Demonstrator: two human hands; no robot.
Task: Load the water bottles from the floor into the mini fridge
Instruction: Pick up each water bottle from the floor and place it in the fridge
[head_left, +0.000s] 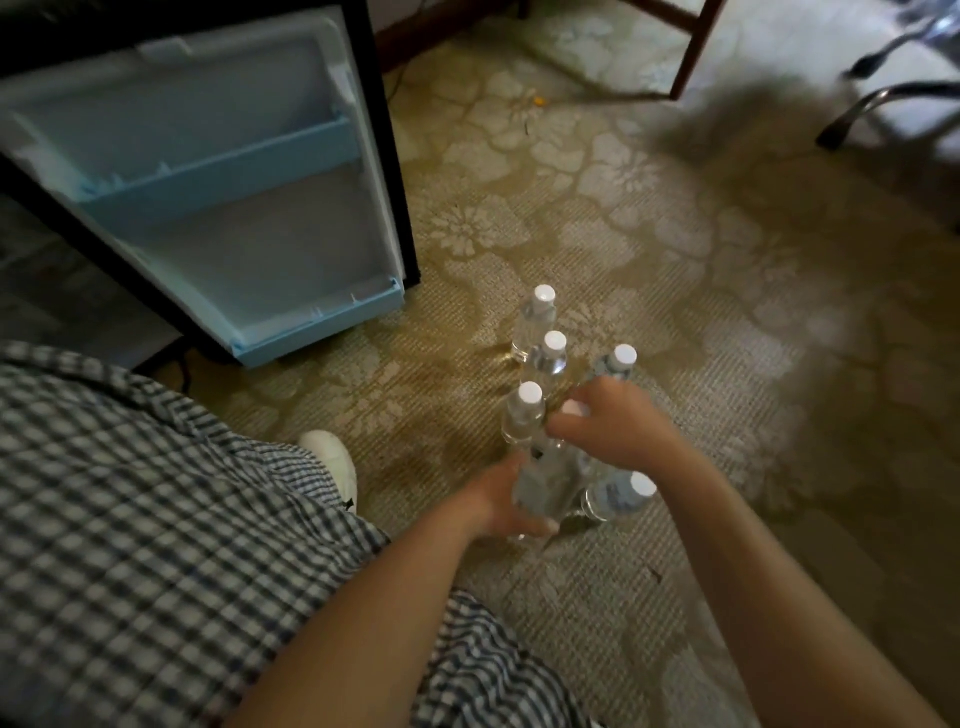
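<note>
Several clear water bottles with white caps stand on the patterned carpet; the farthest bottle (535, 322) is nearest the fridge. My left hand (498, 501) wraps around the lower body of one bottle (548, 480). My right hand (615, 423) grips the same bottle near its cap, which shows white between the fingers. Another bottle (618, 496) leans just right of it, under my right wrist. The mini fridge door (234, 208) hangs open at upper left, its pale blue door shelves bare. The fridge's inside is out of frame.
My checked shirt fills the lower left, and a white shoe (335, 462) rests on the carpet beside the bottles. A wooden furniture leg (691, 52) and a chair's metal base (893, 104) stand at the top right. A cable runs under the fridge door.
</note>
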